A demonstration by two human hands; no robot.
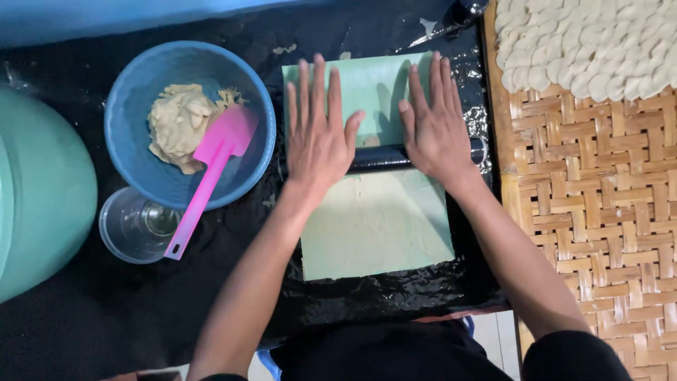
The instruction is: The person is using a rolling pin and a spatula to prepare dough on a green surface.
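Observation:
My left hand [319, 130] and my right hand [435, 123] lie flat, fingers spread, on a black rolling pin [381, 158]. The pin runs crosswise over a pale green sheet [374, 233] that covers flattened dough. Both palms press on the pin, and most of it is hidden beneath them. The sheet rests on black plastic film [367, 300].
A blue bowl [134, 106] at the left holds a lump of dough [180, 123] and a pink spatula [211, 166]. A clear cup [134, 229] stands below it. A woven bamboo tray [599, 204] at the right carries several white dough pieces [592, 42]. A teal container [39, 197] is at far left.

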